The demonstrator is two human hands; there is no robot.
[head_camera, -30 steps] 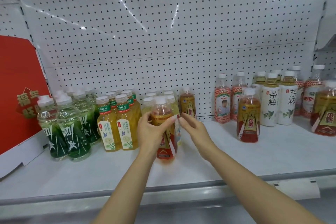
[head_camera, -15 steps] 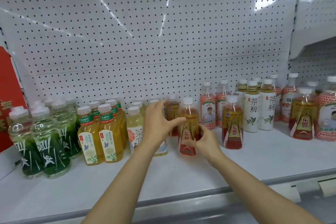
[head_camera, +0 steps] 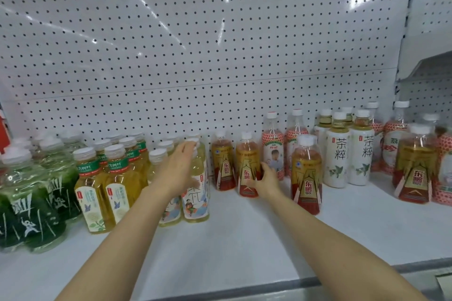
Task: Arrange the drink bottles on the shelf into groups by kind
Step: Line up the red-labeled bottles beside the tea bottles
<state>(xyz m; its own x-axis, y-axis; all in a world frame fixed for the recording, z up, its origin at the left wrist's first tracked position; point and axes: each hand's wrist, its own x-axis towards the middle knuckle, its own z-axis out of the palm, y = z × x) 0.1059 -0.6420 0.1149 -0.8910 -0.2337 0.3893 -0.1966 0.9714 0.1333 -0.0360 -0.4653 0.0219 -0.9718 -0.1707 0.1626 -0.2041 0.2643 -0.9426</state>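
My right hand (head_camera: 265, 184) grips the lower part of a red-and-gold bottle (head_camera: 246, 159), which stands on the white shelf (head_camera: 244, 242) right beside another of its kind (head_camera: 221, 166). A third red-and-gold bottle (head_camera: 307, 176) stands further forward to the right, and one more (head_camera: 413, 168) is near the right edge. My left hand (head_camera: 178, 168) is open, its straight fingers against the top of a pale tea bottle (head_camera: 195, 200) with an illustrated label.
From the left stand dark green bottles (head_camera: 31, 193), yellow tea bottles (head_camera: 93, 193) and the pale tea group. Red-dotted bottles (head_camera: 272, 146) and white-labelled bottles (head_camera: 338, 156) stand at the back right. A pegboard wall (head_camera: 220, 56) backs the shelf. The shelf's front strip is bare.
The red-and-gold bottle went from the pale tea group rightward and back, beside another of its kind. My left hand let go of it and moved onto a pale tea bottle.
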